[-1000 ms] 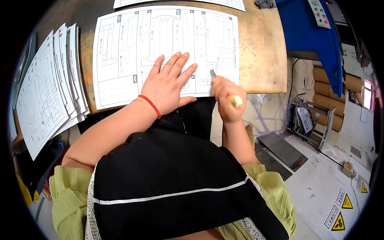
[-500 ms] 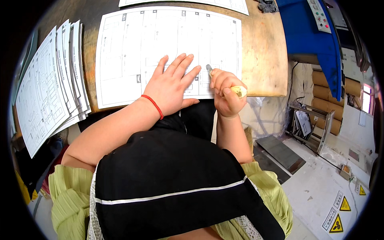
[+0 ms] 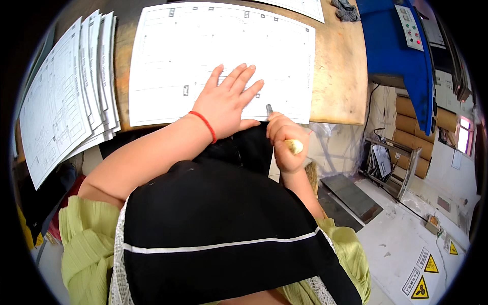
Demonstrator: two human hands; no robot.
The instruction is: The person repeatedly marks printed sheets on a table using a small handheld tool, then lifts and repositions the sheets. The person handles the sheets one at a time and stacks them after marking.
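A large white printed sheet (image 3: 244, 46) with fine lines and small dark labels lies flat on the wooden table in front of me. My left hand (image 3: 226, 105) presses down on its near middle, palm flat and fingers spread. In my right hand (image 3: 285, 134) a small hand tool (image 3: 294, 147) is gripped in a fist. Its pale yellow handle end sticks out beside the thumb, and a short grey metal tip points away over the sheet's near edge. Most of the tool is hidden by the fingers, so its exact kind does not show.
At the left, a fanned stack of printed sheets (image 3: 56, 96) overhangs the table's edge. Another sheet (image 3: 300, 7) and a crumpled grey cloth (image 3: 345, 10) lie at the far side. A blue machine (image 3: 391, 48) with a button panel stands right of the wooden table (image 3: 338, 71).
My right hand has drawn the tool toward me, from over the sheet down to its near edge. The left hand stays flat on the sheet. The view has shifted slightly.
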